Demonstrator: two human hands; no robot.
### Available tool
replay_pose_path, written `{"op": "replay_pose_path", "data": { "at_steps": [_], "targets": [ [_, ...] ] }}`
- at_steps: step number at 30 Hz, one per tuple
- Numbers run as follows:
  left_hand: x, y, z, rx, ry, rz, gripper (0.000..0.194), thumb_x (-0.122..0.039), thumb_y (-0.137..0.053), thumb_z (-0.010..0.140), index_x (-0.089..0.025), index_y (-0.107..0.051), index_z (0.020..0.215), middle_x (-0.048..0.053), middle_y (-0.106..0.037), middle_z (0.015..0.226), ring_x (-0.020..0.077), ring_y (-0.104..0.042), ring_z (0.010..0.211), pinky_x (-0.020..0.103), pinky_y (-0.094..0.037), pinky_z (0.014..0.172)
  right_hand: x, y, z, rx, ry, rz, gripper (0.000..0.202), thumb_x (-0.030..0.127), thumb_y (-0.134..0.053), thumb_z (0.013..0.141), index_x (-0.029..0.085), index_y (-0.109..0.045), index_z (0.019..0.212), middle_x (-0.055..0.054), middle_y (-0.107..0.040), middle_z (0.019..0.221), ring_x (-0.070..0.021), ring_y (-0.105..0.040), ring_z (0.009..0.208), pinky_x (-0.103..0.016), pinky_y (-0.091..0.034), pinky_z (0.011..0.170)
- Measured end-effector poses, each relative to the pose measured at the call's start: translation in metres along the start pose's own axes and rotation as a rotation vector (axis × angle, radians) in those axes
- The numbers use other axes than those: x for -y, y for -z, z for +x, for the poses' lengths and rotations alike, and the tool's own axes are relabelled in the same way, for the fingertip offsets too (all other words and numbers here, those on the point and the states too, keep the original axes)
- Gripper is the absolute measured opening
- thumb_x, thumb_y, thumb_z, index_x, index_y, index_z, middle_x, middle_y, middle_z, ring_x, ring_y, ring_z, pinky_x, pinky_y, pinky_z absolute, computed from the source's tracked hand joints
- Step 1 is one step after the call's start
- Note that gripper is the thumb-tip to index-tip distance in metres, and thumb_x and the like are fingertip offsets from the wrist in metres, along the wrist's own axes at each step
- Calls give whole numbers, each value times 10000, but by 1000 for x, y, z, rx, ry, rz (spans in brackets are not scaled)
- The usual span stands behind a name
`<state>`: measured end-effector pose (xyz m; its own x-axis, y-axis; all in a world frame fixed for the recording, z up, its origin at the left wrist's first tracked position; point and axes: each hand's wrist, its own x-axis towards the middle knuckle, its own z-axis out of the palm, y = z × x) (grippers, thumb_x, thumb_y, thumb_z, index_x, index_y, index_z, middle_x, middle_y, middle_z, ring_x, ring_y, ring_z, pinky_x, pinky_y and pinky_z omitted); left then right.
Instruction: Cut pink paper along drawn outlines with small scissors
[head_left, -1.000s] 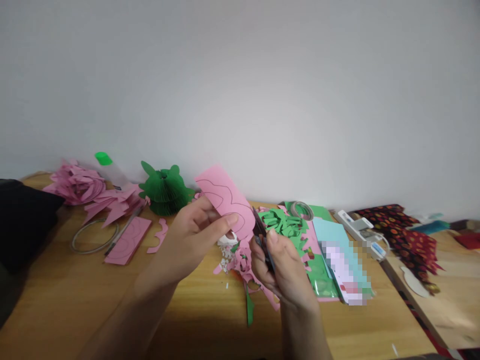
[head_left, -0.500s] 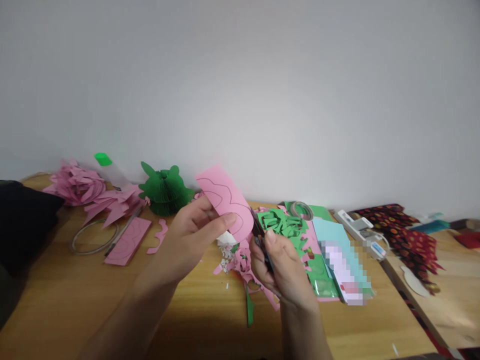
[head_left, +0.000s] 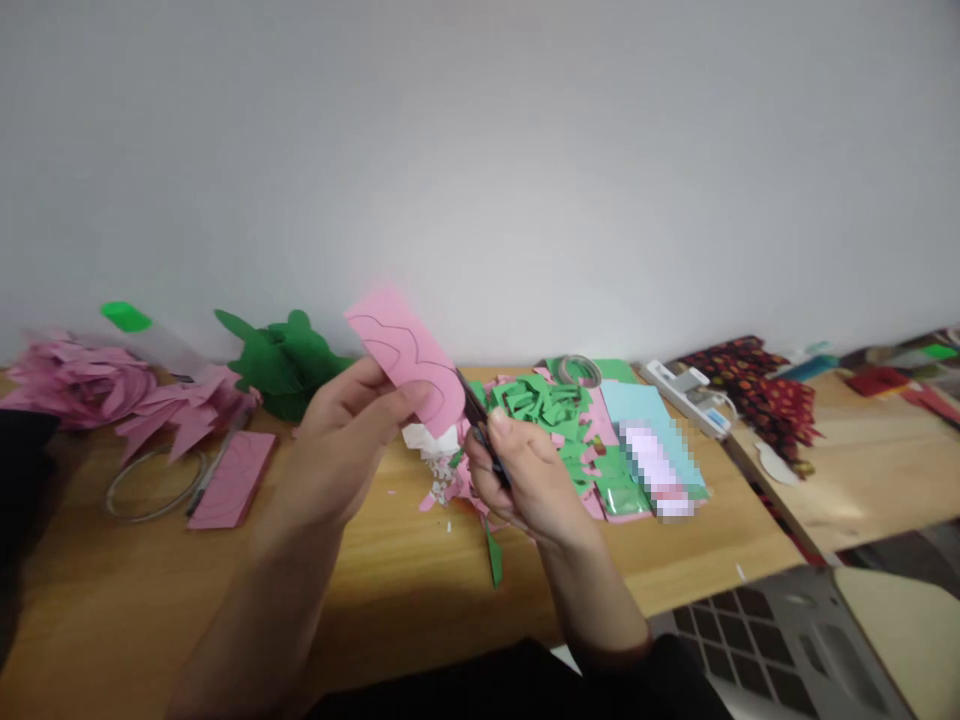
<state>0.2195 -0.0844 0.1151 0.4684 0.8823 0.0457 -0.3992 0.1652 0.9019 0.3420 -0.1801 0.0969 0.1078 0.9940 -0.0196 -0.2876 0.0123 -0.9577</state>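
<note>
Pinched between the thumb and fingers of my left hand (head_left: 349, 425) is a pink paper piece (head_left: 409, 350) with curved lines drawn on it. One end of the paper is rounded. My right hand (head_left: 525, 465) grips dark scissors (head_left: 477, 408), whose blades touch the paper's right edge. The scissors' handles are mostly hidden in my fingers. Beneath my hands lies a heap of green paper scraps (head_left: 544, 402) with pink scraps among them. Left of my left hand rests another pink piece with drawn lines (head_left: 232, 480).
Along the wall stand pink paper flowers (head_left: 79, 375) and a green folded-paper form (head_left: 281, 365). A wire ring (head_left: 154, 510) lies at left. To the right are a tape roll (head_left: 579, 371), light blue paper (head_left: 637, 400), a white power strip (head_left: 694, 395) and patterned dark red cloth (head_left: 750, 385).
The view has shifted, so the table's things sit further left and my lap and floor show below. Both hands keep hold of the paper and scissors, at nearly the same place on the paper.
</note>
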Motion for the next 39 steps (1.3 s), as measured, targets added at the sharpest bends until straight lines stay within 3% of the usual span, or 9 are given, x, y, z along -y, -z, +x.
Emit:
{"op": "replay_pose_path", "data": {
  "at_steps": [5,9,14,24,39],
  "targets": [
    [13,-13,4,29,55,69,149,-279,-801,624,-210,-686,688,3,-695,666,199,-672,763,295,-518,658,-10,0,-10,-138,-22,10,532,709,-469,859,227,-428,637,112,-318,353,-41,-191,284,-174,-172,284],
    [31,-20,0,45,101,157,182,-310,-802,623,-192,-670,664,-19,-651,605,149,-625,656,267,-496,637,-24,8,-26,-245,12,22,542,710,-484,852,218,-427,631,105,-326,362,-38,-205,296,-169,-165,294],
    [46,-21,-8,119,108,258,224,-335,-759,678,-172,-645,576,-11,-621,566,132,-577,578,250,-469,587,-39,15,-41,-290,-32,78,543,716,-512,833,220,-431,627,109,-303,349,-36,-181,275,-170,-130,277],
    [39,-15,-16,261,99,511,214,-306,-661,732,-182,-657,557,-5,-574,481,132,-506,464,231,-385,459,-48,14,-51,-240,-73,180,504,669,-487,881,213,-456,668,120,-304,344,-36,-149,261,-161,-126,253],
    [28,0,-19,271,25,604,248,-322,-600,791,-171,-617,595,-5,-594,563,126,-516,534,233,-405,503,-39,2,-48,-187,-100,115,502,661,-459,896,205,-468,685,123,-310,357,-32,-150,277,-150,-141,263]
  ]
}}
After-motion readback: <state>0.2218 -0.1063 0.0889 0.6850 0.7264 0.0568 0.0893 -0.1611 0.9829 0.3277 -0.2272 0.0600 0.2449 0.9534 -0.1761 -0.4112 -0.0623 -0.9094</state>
